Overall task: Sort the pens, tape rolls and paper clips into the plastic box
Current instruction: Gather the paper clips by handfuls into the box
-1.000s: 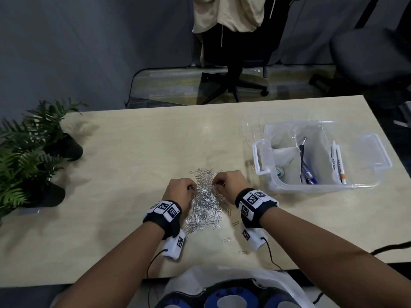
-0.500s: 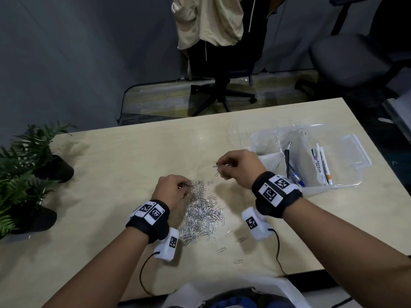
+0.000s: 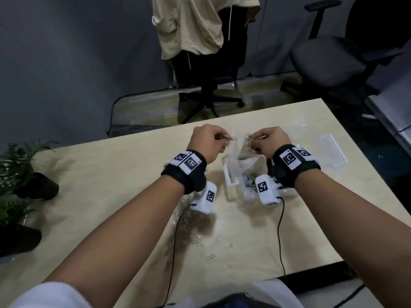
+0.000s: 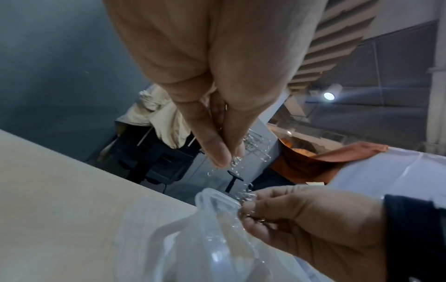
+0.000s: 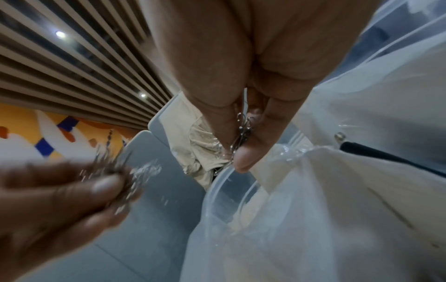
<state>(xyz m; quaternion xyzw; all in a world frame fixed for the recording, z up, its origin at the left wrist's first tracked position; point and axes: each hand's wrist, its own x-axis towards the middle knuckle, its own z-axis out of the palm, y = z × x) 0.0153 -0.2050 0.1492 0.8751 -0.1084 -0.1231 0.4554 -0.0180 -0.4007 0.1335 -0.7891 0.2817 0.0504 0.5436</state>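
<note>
- At the far left edge of the pale wooden table (image 3: 111, 185) stand two potted plants (image 3: 20, 174) with green fern-like leaves in dark pots.
- Near the front middle of the table lies a loose pile of silver paper clips (image 3: 191, 221), with a few stray clips scattered just to its right.
- The left hand (image 3: 205, 144) is raised above the table, just left of the plastic box. Its fingers are curled and its fingertips (image 4: 217, 154) pinch a small bunch of paper clips (image 3: 226, 137) that dangles from them.
- A black wristband with white square markers wraps the left wrist, and a small white camera unit hangs beneath it with a thin black cable trailing toward the person.
- The right hand (image 3: 270, 141) is raised at the same height, close to the left hand but not touching it, over the left part of the box. Its thumb and fingers are closed on a second bunch of paper clips (image 3: 250, 138).
- The right wrist wears the same kind of band and camera unit.
- The clear plastic box (image 3: 333, 150) sits on the right half of the table, under and behind the right hand. A handle shows at each end. What lies inside is mostly hidden by the hand and wrist.
- Beyond the table, a black office chair (image 3: 209, 63) with a beige garment (image 3: 193, 25) draped over it stands on the floor, and a second dark chair (image 3: 333, 56) stands to the right.
</note>
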